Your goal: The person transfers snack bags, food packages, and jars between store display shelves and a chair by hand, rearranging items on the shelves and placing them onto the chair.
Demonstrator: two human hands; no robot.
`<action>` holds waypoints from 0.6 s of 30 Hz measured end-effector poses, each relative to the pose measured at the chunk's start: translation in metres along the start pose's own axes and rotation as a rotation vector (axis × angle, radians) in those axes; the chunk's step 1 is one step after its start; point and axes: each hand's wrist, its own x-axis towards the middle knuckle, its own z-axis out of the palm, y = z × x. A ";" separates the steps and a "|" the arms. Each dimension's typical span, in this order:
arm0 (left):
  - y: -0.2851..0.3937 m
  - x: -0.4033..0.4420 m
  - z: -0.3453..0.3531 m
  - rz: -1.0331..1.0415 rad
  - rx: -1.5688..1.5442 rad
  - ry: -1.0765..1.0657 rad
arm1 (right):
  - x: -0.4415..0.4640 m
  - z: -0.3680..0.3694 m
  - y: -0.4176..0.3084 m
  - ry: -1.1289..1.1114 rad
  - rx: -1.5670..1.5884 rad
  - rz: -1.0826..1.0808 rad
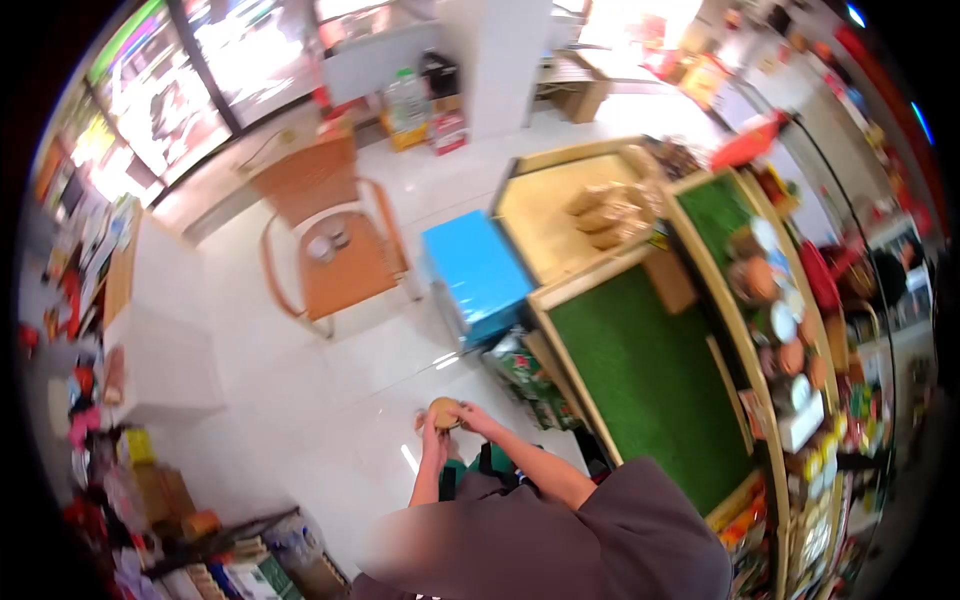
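Low in the head view, in front of my body, a round tan roll that looks like packing tape is held between both hands. My left hand closes on its left side, with a fingertip showing at the edge. On its right side, my right hand grips the rim with bent fingers. Blur and small size hide the finer detail of the fingers and the roll. Below the hands, a green piece of clothing or bag with dark straps shows against my dark shirt.
A wooden display stand with green turf stands close on my right; wrapped packages lie on its far section. Ahead are a blue box and an orange-brown chair. Shelves stand at lower left, a white counter at left.
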 end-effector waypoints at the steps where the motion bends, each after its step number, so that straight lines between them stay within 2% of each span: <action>1: 0.018 0.015 -0.012 0.044 -0.023 -0.007 | 0.018 0.016 -0.015 -0.044 -0.005 0.006; 3: 0.058 0.027 -0.025 0.153 -0.041 -0.008 | 0.038 0.054 -0.042 -0.049 0.052 -0.016; 5: 0.101 0.034 -0.029 0.160 0.009 0.028 | 0.064 0.077 -0.070 -0.078 0.071 -0.052; 8: 0.154 0.067 -0.037 0.142 0.144 0.035 | 0.118 0.096 -0.090 -0.143 0.140 0.076; 10: 0.195 0.080 -0.025 0.210 0.269 0.040 | 0.163 0.102 -0.096 -0.183 0.081 0.032; 14: 0.255 0.161 -0.033 0.133 0.317 -0.014 | 0.247 0.128 -0.116 -0.054 0.194 -0.134; 16: 0.286 0.209 -0.034 0.134 0.441 -0.048 | 0.291 0.130 -0.143 -0.045 -0.009 -0.136; 18: 0.315 0.263 -0.042 0.158 0.621 -0.039 | 0.345 0.133 -0.158 0.007 -0.069 -0.148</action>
